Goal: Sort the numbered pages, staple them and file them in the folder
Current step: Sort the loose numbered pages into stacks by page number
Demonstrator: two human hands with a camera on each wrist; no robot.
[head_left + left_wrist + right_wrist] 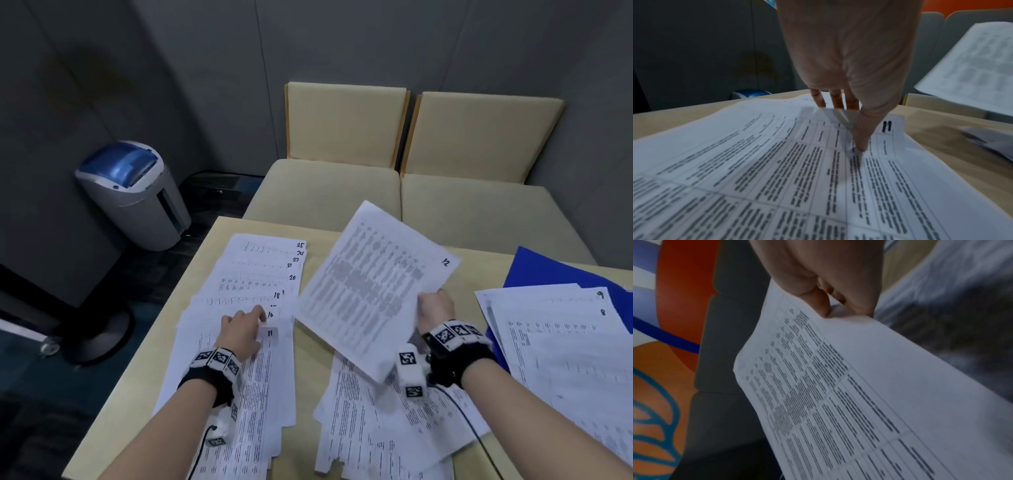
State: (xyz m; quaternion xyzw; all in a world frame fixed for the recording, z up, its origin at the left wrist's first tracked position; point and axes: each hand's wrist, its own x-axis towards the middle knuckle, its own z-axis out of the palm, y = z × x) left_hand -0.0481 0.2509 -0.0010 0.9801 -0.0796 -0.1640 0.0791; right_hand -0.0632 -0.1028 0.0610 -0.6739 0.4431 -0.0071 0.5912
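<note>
My left hand (243,325) rests on page 11 (260,394), the top sheet of the left pile. In the left wrist view its thumb (861,142) presses on page 11 (777,162) while the other fingers reach over the sheet's far edge, pinching it. Beyond it, pages numbered 16 to 25 (260,274) lie fanned out. My right hand (435,308) grips page 12 (370,284) by its right edge and holds it tilted in the air over the middle pile (370,428). The right wrist view shows that hand (838,308) pinching page 12 (859,386).
A third pile with pages 8 and 9 (565,342) lies at the right on a blue folder (548,270). The tan table (305,359) ends at the left and far sides. Two beige seats (342,185) stand behind it, and a grey shredder (133,192) on the floor at the left.
</note>
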